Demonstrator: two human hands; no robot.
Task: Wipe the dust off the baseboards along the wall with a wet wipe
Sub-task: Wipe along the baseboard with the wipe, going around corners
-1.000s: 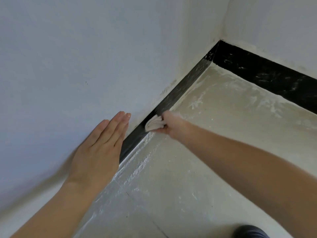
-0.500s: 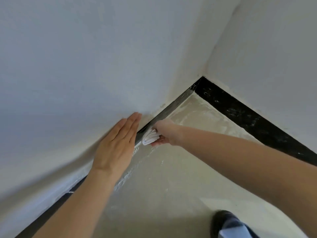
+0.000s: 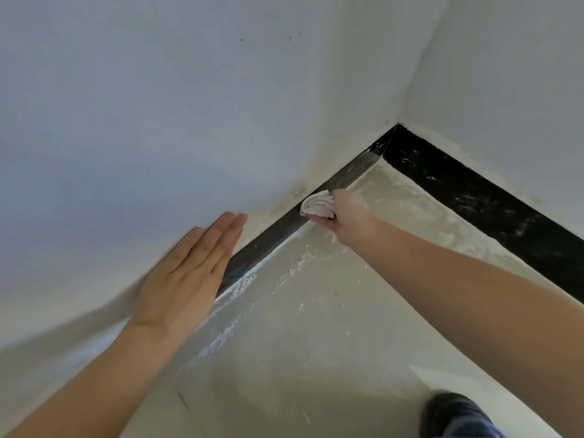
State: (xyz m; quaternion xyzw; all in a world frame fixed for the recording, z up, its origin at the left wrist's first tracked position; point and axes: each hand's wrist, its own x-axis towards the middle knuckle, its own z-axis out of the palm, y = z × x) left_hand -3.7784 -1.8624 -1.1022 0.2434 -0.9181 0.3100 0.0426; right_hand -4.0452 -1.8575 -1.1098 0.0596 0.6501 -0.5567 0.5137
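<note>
Folded wet wipe (image 3: pixel 317 203) pressed to the glossy black baseboard (image 3: pixel 268 245), partway toward the room corner.

The right hand (image 3: pixel 344 213) has its fingers curled round the wipe, a pale, layered wad with rounded folds, touching the upper part of the smooth, reflective strip under the left wall (image 3: pixel 158 121). The left hand (image 3: pixel 189 270) lies flat against that matte, painted wall with fingers straight and together, holding nothing, its edge just above the baseboard. A second black baseboard (image 3: pixel 474 197), streaked with pale smears, meets the first at the corner. The pale floor (image 3: pixel 316 343) carries crumbly white residue (image 3: pixel 240 286) along the skirting; a dark shoe (image 3: pixel 452 412) shows at the bottom edge. Half a second ago the wipe sat beside the left fingertips; it is now farther along toward the corner, well apart from them.
</note>
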